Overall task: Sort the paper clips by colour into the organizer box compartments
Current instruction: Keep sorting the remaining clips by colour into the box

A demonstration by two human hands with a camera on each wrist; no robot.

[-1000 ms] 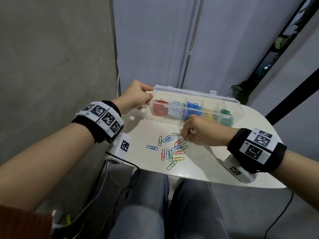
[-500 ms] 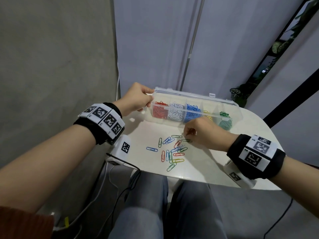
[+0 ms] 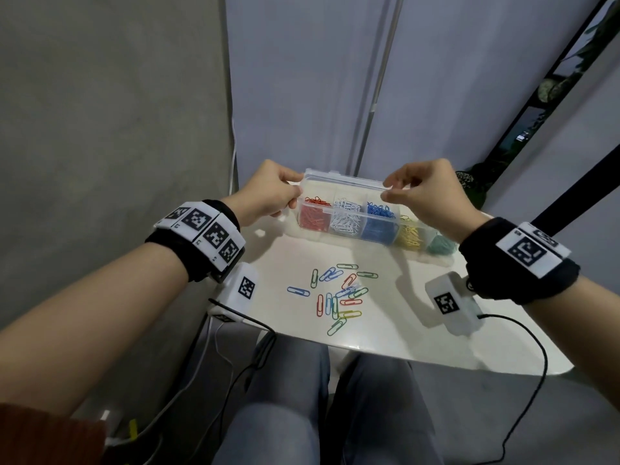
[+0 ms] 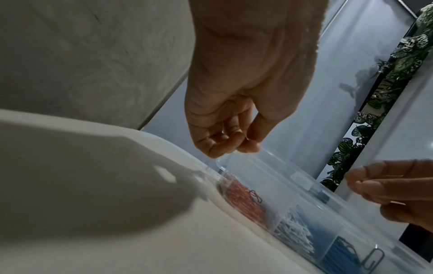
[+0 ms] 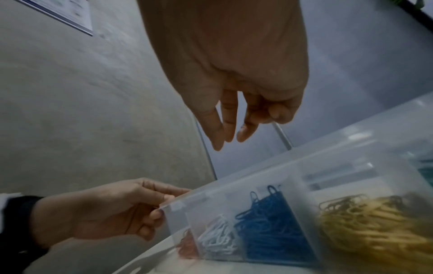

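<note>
A clear organizer box [image 3: 339, 180] stands open at the back of the white table, with red [image 3: 313, 214], white [image 3: 347, 218], blue [image 3: 379, 223], yellow [image 3: 411, 236] and green [image 3: 441, 245] clips in separate compartments. My left hand [image 3: 295, 193] grips the box's left end, thumb on the rim [image 4: 236, 146]. My right hand [image 3: 387, 191] hovers above the white and blue compartments. Its fingers [image 5: 227, 137] hang nearly straight and I see no clip between them. Several loose mixed-colour clips [image 3: 339, 293] lie on the table in front of the box.
The small table [image 3: 385, 333] ends just above my knees. Cables hang off its front left edge [image 3: 241, 317] and right side [image 3: 523, 330]. A grey wall stands close on the left, and a potted plant [image 3: 469, 182] sits behind the table's right corner.
My right hand has left the loose pile and risen to hover over the box. The left hand has kept its grip on the box's left end.
</note>
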